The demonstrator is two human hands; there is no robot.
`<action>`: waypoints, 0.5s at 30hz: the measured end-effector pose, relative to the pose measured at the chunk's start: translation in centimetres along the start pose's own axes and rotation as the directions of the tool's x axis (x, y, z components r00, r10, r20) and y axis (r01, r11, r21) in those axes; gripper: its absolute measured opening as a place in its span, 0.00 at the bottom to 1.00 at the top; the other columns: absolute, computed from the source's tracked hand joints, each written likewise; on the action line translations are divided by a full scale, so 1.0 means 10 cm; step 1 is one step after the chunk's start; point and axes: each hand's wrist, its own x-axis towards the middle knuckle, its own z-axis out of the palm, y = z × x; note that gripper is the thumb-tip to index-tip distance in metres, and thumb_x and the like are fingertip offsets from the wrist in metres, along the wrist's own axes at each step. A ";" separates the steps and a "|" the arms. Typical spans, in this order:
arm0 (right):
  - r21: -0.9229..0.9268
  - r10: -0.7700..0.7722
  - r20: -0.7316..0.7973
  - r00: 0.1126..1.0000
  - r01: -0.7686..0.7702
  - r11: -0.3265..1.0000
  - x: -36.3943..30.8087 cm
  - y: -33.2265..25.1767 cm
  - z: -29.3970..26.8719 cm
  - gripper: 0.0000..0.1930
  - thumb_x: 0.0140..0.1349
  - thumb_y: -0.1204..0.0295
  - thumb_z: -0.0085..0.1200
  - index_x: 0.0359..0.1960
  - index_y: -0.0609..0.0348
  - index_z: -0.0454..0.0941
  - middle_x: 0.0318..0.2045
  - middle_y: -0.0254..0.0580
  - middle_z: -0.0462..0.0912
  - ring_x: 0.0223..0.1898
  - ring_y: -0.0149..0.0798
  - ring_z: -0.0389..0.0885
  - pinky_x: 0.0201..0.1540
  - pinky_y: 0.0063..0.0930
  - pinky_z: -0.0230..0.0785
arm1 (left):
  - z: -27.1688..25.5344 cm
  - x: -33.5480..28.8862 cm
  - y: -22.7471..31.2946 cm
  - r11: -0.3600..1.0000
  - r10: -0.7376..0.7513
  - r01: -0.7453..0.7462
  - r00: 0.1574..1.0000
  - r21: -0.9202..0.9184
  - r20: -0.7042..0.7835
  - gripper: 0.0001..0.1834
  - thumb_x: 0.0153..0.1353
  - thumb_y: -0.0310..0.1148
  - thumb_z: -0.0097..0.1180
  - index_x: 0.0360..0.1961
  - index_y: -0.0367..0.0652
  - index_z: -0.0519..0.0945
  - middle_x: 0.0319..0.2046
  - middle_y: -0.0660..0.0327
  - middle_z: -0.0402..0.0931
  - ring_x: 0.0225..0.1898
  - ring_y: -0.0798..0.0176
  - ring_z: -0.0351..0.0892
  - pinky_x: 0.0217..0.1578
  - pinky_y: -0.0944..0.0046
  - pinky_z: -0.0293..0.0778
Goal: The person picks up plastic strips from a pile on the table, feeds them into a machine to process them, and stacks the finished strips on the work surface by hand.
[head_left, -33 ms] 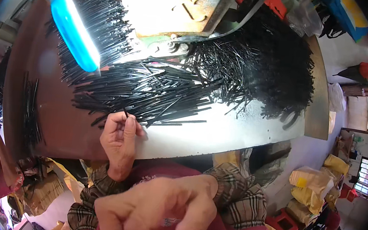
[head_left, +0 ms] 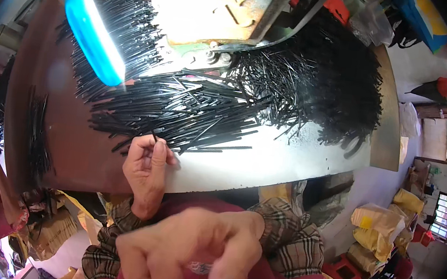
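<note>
At the near edge of the pile, my left hand (head_left: 145,172) is closed in a pinch, thumb against forefinger. One end of a thin black stick (head_left: 155,137) shows at its fingertips. Around and beyond it lies a loose heap of such black sticks (head_left: 183,107), crossing at many angles. My right hand (head_left: 191,249) is raised close to the camera in front of my chest. Its thumb and fingers are apart and bent downward, with nothing seen between them; some fingertips run out of the lower edge.
A lit blue lamp (head_left: 94,42) and a worn metal machine (head_left: 221,18) overhang the table (head_left: 219,175). Dense black bundles (head_left: 346,82) stand at the right, with a smaller bunch (head_left: 42,135) at the left. Yellow sacks (head_left: 379,223) and a red stool (head_left: 343,271) are at the right. Another person's arm (head_left: 1,175) shows at far left.
My right thumb has shifted slightly up and to the left. The left hand stays in its pinch at the pile. The whole view has moved very little.
</note>
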 end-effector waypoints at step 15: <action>0.240 -0.113 -0.494 0.862 0.260 0.935 -0.01 -0.04 -0.32 0.20 0.72 0.54 0.36 0.27 0.54 0.67 0.27 0.33 0.65 0.31 0.33 0.69 0.60 0.42 0.63 | -0.02 -0.04 -0.07 0.997 -0.064 0.063 0.998 -0.048 -0.019 0.10 0.62 0.30 0.58 0.41 0.38 0.73 0.32 0.66 0.74 0.31 0.75 0.70 0.36 0.72 0.70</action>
